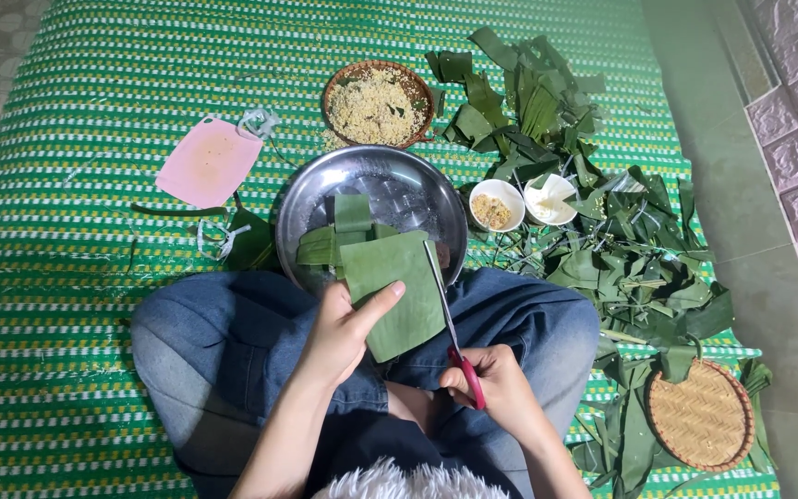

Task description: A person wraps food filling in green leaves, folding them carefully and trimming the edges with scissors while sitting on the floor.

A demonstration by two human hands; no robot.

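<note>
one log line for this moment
left hand: holds leaf piece | right hand: scissors at leaf edge | metal tray behind

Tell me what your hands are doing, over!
Left hand pinching green leaf piece. Right hand working red-handled scissors, blades along leaf's right edge. Metal tray just beyond; nothing blocking.

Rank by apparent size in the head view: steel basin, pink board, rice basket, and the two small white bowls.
1. Steel basin, clearly largest.
2. Rice basket and pink board: look about alike, no ranking.
3. The two white bowls: smallest, much the same size.
</note>
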